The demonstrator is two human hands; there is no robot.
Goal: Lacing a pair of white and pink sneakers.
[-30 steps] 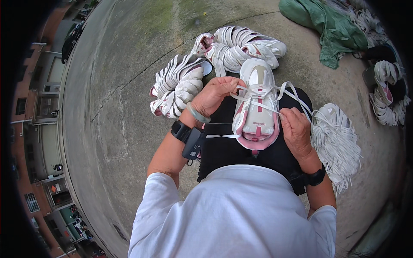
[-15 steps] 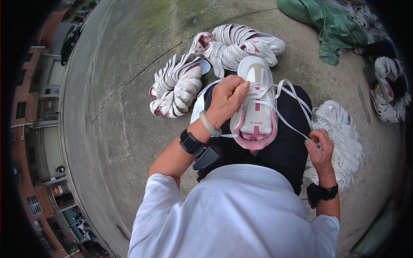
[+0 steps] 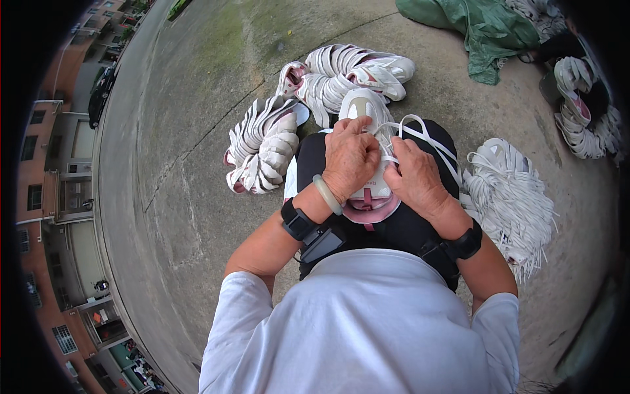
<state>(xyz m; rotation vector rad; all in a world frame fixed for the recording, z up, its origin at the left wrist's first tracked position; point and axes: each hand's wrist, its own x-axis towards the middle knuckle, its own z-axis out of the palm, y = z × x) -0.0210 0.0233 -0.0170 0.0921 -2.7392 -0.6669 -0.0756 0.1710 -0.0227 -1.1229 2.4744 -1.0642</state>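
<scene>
1. The concrete ground point(image 3: 197, 164) fills most of the frame, grey and cracked, with a green mossy patch toward the top

2. A green cloth point(image 3: 485, 29) lies crumpled at the upper right, well apart from the hands

3. A fat bundle of white laces point(image 3: 512, 197) fans out at the right of the frame, just beside the person's lap

4. Heaps of white and pink shoes point(image 3: 262, 148) lie left of centre and at top centre, with more at the far right edge; they look like the stock for this job

5. The shoe point(image 3: 364, 105) being worked on rests on the dark lap in the middle of the frame, toe pointing to the top edge, pink heel toward the body

6. A white lace point(image 3: 426, 134) loops out of it to the right, loose and slack

7. The left hand point(image 3: 351, 157) lies over the shoe's top, fingers curled down on it and pinning it

8. The right hand point(image 3: 413, 177) presses in beside it, touching, fingers bent at the eyelets; whether they pinch the lace end I cannot tell

9. I judge the step to be lacing, midway along; the next move seems to call for drawing the slack through while the shoe is held firm
</scene>
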